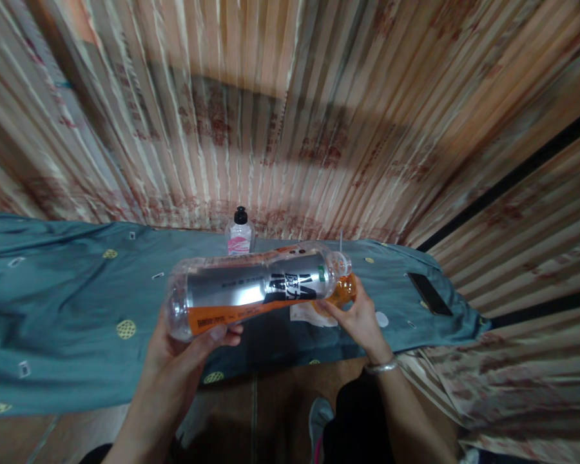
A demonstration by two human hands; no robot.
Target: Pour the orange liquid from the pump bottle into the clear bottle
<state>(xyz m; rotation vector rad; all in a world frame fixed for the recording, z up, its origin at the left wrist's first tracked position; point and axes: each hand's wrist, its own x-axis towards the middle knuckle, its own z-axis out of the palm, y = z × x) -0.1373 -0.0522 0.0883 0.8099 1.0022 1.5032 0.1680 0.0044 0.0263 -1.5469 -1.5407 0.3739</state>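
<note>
My left hand (183,361) is wrapped round the base of a large clear plastic bottle (251,287) with a silver and orange label. The bottle lies almost level in the air, its open neck pointing right. At that neck, my right hand (360,316) grips a small clear container of orange liquid (343,290); the bottle's neck partly hides its top. A thin pale stick shows just above the container. Whether liquid is flowing between the two cannot be made out.
A clear bottle with a black cap and pink label (240,235) stands at the back of the green cloth (77,290). A dark phone (428,294) and a white disc (381,319) lie to the right. Pleated curtains (251,129) hang behind.
</note>
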